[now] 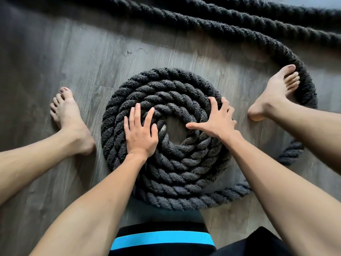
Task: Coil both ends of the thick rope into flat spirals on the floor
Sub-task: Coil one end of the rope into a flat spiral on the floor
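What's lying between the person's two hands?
In the head view, between left hand and right hand: the innermost turn of rope, ringing a bare patch of floor.

Grey wood-plank floor (55, 52), daylit.

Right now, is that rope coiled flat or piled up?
Flat: the rope lies in a one-layer spiral on the floor.

Both hands (140, 133) on spiral (166, 172) between feet (70, 119).
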